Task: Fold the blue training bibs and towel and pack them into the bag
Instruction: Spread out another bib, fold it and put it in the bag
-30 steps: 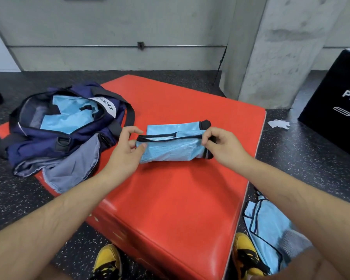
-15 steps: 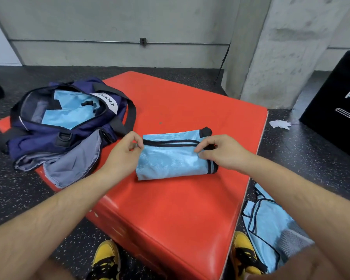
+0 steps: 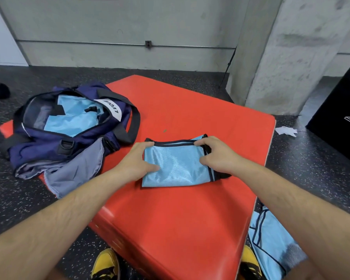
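A folded light-blue bib (image 3: 177, 165) with black trim lies flat on the red padded box (image 3: 182, 215). My left hand (image 3: 136, 161) grips its left edge, thumb on top. My right hand (image 3: 215, 153) grips its right side, fingers curled over the far corner. The navy bag (image 3: 49, 144) sits open at the left end of the box, with light-blue fabric (image 3: 73, 120) inside it. Another blue bib (image 3: 271, 243) lies on my lap at the lower right, with a grey towel (image 3: 296, 253) on it.
A grey cloth (image 3: 77, 172) hangs from the bag's near side. A black box (image 3: 339, 118) stands at the right, a concrete pillar (image 3: 287, 55) behind. White crumpled paper (image 3: 286, 131) lies on the dark floor. My yellow shoes (image 3: 105, 265) show below.
The bib was raised and folded over a second ago; it now lies flat on the red box, and both hands have come down onto its two sides.
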